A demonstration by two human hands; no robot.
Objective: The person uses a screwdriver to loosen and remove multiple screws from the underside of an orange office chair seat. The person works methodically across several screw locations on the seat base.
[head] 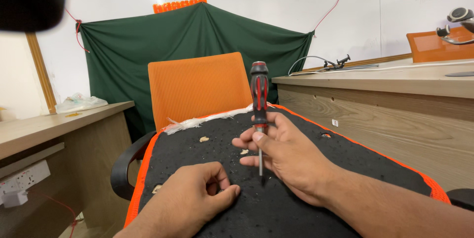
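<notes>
Fingers of the right hand curl around a red-and-black-handled screwdriver, pinching it where the handle meets the thin metal shaft. The tool stands upright, its tip pressed down onto the black fabric underside of a chair seat with orange piping, near the seat's middle. The left hand rests on the same black surface toward its near edge, loosely closed, thumb and fingertips brought together as if nipping something too small to make out; whether it holds anything cannot be told. Small pale crumbs lie scattered on the fabric toward the far edge, where a frayed white strip runs along the rim.

Beyond the seat rises an orange ribbed mesh chair back, with a dark green cloth hung on the white wall behind. A wooden desk stands at right, another wooden desk at left.
</notes>
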